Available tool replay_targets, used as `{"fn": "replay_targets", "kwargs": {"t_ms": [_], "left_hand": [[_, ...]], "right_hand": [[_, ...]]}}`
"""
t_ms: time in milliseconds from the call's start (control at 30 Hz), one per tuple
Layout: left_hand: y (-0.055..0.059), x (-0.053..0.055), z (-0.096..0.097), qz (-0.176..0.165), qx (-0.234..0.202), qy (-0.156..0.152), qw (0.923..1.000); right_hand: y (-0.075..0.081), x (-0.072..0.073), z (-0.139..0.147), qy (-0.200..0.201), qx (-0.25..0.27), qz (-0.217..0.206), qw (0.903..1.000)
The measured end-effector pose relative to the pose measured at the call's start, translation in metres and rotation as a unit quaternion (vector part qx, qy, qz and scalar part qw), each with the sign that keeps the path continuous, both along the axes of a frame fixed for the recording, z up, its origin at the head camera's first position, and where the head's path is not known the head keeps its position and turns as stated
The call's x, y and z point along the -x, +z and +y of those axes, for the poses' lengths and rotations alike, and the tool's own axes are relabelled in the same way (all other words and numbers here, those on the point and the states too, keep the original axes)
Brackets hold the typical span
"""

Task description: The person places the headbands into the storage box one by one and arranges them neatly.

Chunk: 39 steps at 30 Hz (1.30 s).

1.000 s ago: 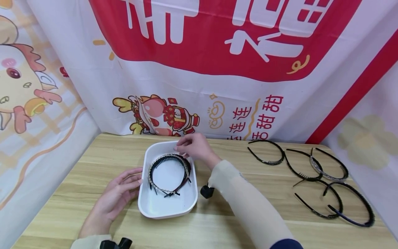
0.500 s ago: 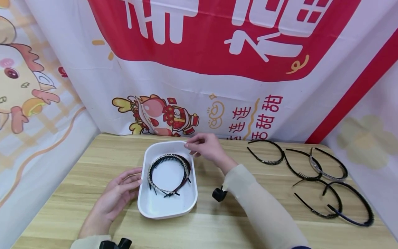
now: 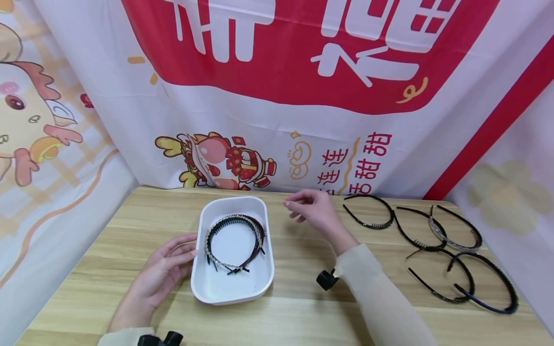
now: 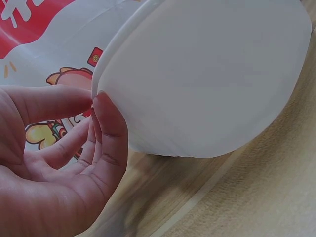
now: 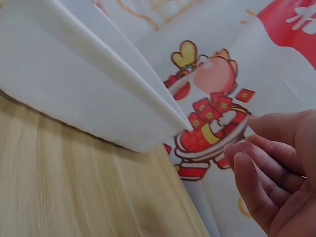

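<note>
My left hand [image 3: 170, 266] is at the left side of a white plastic tub [image 3: 231, 295], its thumb and a finger pinching the rim. Close up in the left wrist view, the left hand [image 4: 74, 153] has its fingertips meeting at the edge of the tub [image 4: 197, 79]. Several headbands [image 3: 210, 242] lie stacked in the tub, dark ones and one with a pale beaded band. My right hand [image 3: 318, 214] hovers over the table between the tub and the loose headbands. Its fingers are loosely bent, with nothing between them, as the right hand [image 5: 276, 173] also shows.
On the right of the wooden table [image 3: 298, 307], several black headbands lie spread out, among them a toothed one [image 3: 391, 211], one with a clear glittery part [image 3: 439, 230] and a thick dark one [image 3: 510, 288]. A printed cloth backdrop [image 3: 268, 144] rises behind.
My right hand has left the tub's far right corner and moved right, toward the loose headbands. The left hand and the headbands in the tub stay as they were.
</note>
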<state>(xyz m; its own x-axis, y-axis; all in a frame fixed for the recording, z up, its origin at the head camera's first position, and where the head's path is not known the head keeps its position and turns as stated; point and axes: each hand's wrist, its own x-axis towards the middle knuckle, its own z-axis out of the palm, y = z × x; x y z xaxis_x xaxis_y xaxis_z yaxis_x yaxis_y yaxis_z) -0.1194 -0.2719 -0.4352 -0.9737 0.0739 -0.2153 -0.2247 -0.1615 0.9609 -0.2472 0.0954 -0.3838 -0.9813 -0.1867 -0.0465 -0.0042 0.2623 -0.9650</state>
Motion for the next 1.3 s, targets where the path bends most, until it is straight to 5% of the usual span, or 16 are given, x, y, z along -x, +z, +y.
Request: {"fn": "replay_targets", "kwargs": {"t_ms": [833, 1300], "left_hand": [[-0.003, 0.0, -0.001, 0.004, -0.015, 0.0, 0.9999], [-0.002, 0.0, 0.001, 0.013, -0.022, -0.004, 0.9997]], "right_hand": [[-0.044, -0.038, 0.113, -0.178, -0.021, -0.024, 0.9835], [-0.049, -0.044, 0.149, -0.267, 0.053, -0.075, 0.9594]]}}
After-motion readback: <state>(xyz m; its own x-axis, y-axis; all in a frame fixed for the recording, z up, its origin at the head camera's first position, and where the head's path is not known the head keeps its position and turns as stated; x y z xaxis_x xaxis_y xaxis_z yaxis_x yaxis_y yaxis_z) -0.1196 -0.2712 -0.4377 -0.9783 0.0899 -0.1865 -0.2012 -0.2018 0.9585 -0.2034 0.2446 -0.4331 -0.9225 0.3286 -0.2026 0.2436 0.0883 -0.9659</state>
